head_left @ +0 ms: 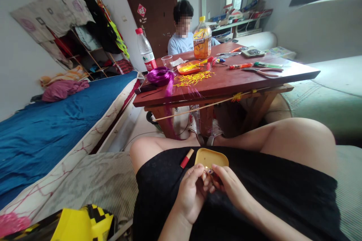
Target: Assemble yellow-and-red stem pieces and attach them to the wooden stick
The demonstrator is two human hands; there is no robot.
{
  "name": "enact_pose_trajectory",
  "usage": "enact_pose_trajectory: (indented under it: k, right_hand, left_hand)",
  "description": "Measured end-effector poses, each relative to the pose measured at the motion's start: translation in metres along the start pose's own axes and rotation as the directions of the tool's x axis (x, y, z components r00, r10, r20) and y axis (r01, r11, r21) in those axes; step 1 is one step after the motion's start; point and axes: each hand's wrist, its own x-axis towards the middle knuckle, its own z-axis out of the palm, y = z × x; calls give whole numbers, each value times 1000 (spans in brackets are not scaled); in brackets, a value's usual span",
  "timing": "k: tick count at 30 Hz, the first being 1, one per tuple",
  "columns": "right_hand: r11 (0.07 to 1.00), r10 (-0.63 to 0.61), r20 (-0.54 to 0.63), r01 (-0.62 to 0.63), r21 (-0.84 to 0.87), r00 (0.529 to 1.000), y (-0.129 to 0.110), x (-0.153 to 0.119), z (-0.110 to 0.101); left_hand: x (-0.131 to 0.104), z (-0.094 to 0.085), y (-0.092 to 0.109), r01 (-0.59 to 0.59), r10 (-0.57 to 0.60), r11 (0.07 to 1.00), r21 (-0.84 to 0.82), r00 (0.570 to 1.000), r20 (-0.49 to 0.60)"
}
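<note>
The left hand [190, 192] and right hand [227, 183] meet over the lap [271, 180], each grip pinched around a tiny piece [209, 171] at the near edge of the tray [212, 154], which probably sits so close to catch anything dropped.

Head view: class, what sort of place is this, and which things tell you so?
Probably a bedroom in a home: a blue-covered bed stands at the left, clothes hang by the wall, and drink bottles share a table.
</note>
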Motion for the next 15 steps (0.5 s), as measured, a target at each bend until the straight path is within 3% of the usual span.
enact_pose_trajectory:
  k: [15]
  right_hand:
    - [1000, 8, -11, -8, 19, 1000, -3, -2, 1]
  left_hand:
    - [0, 0, -1, -5, 5, 1000, -16, 1000, 4]
